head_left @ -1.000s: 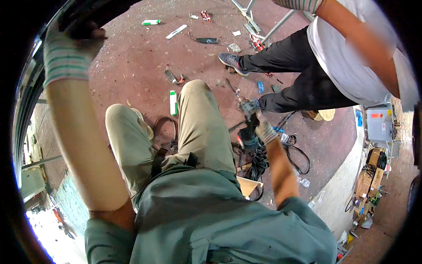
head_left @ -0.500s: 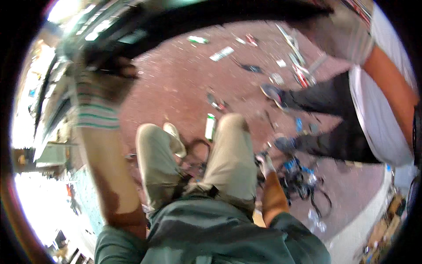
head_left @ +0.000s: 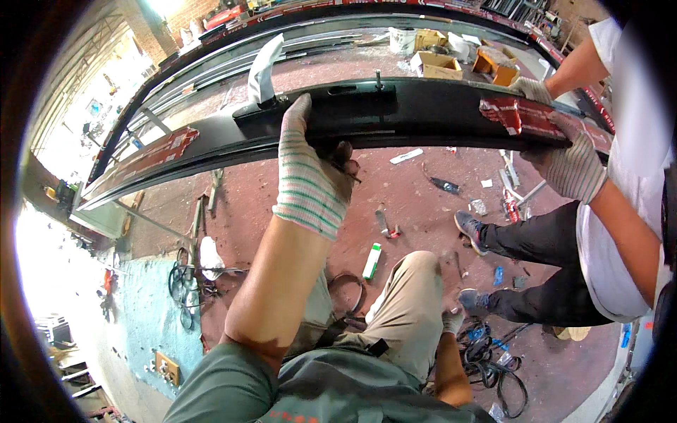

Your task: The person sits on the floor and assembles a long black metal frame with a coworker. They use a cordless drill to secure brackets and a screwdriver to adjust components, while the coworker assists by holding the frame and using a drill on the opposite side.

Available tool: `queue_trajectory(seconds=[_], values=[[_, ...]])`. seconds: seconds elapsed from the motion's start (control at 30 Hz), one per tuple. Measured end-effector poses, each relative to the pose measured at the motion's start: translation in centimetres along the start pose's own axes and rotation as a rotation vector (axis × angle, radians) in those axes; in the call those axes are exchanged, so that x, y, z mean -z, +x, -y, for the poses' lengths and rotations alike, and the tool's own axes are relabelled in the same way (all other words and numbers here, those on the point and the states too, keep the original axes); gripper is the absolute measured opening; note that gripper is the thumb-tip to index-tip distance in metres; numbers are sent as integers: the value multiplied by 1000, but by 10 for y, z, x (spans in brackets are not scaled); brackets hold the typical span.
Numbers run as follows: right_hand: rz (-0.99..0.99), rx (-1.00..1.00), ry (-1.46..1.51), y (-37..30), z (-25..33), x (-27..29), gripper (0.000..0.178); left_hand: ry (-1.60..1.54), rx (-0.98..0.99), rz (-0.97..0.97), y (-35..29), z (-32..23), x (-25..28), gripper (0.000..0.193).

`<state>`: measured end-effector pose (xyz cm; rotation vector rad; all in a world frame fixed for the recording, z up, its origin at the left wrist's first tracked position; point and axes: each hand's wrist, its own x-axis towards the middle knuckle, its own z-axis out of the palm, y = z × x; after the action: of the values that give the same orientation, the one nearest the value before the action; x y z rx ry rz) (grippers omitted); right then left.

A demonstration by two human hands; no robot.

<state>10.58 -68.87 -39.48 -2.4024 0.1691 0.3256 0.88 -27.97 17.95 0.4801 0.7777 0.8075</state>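
A long black metal beam [head_left: 395, 116] with red tape patches spans the view at head height. My left hand [head_left: 310, 173], in a striped knit glove, is raised and grips the beam's lower edge near its middle. My right hand [head_left: 451, 321], also gloved, hangs low beside my right knee above a tangle of black cables [head_left: 486, 356]; I cannot tell whether it holds anything. A co-worker in a white shirt stands at the right, with one gloved hand [head_left: 568, 166] under the beam and another [head_left: 532, 88] on its top.
The reddish floor below is littered with small tools, a green and white tube [head_left: 371, 261], scraps and cables [head_left: 185, 289]. Cardboard boxes [head_left: 437, 63] and a white bucket [head_left: 402, 41] sit beyond the beam. A second black frame arcs behind it.
The view has tilted upward, bringing the whole beam and the workshop behind into sight. My left hand stays on the beam. My right hand remains low by the cables.
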Motion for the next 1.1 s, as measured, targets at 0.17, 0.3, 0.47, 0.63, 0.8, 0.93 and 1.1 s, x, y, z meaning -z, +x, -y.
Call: queue_trajectory(seconds=[0.17,0.3,0.47,0.63,0.8,0.93,1.1], values=[[-8,726,636,-103,330,190,32,-19,-16,150,-7,3,-4,46],[-237,1407,326,-163,498,276,24,-71,-1,264,-5,13,14,49],[-187,1731,277,-182,637,263,31,-187,11,416,20,32,47,36],[323,1563,-124,-194,694,236,45,-280,-71,556,49,49,74,26],[401,1539,-230,-212,708,219,46,-174,-139,612,76,62,81,20],[359,1519,-260,-220,707,205,45,-180,-166,584,84,70,81,18],[346,1426,-246,-219,705,192,49,-120,-123,539,95,80,87,18]])
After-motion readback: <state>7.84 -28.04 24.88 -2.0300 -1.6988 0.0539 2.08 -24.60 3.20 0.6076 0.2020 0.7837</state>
